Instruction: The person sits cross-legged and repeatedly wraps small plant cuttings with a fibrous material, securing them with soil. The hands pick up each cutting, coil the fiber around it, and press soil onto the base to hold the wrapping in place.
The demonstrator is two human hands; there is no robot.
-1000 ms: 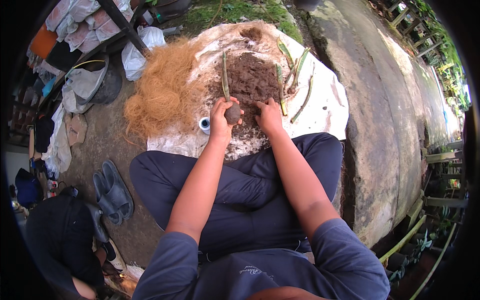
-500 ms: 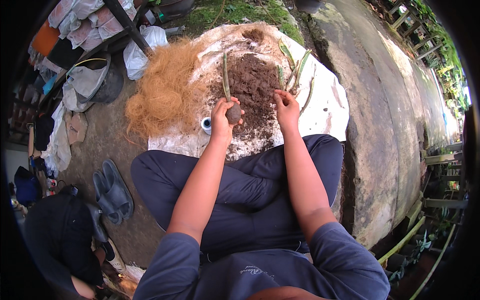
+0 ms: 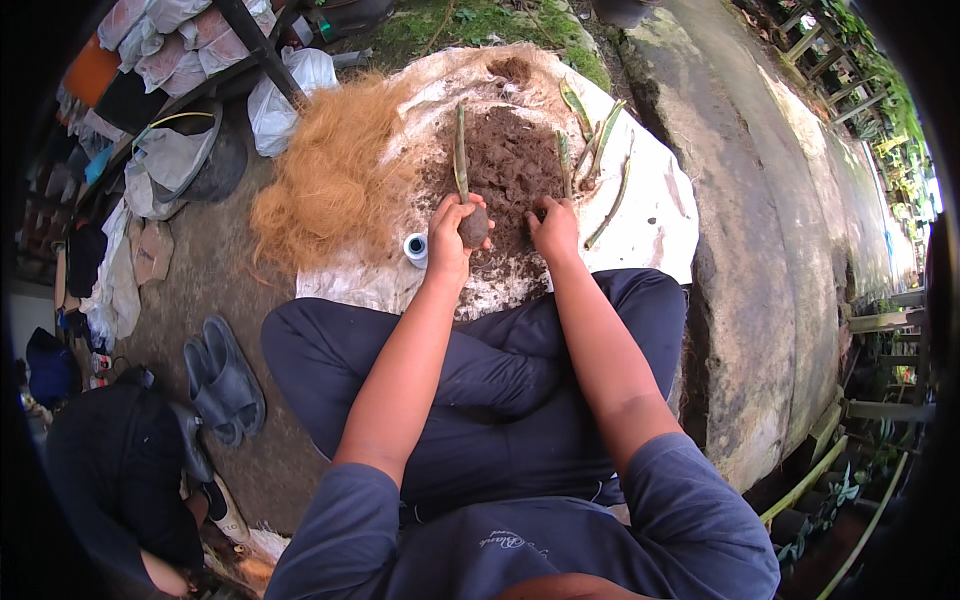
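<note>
Grasping the soil ball point(image 3: 473, 230), left fingers point(image 3: 454, 212) curl around it; right fingers point(image 3: 551, 211) unclear.

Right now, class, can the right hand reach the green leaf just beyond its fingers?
Probably yes: nothing visible lies between the right hand and the green leaf, though whether that hand holds anything is unclear.
</note>
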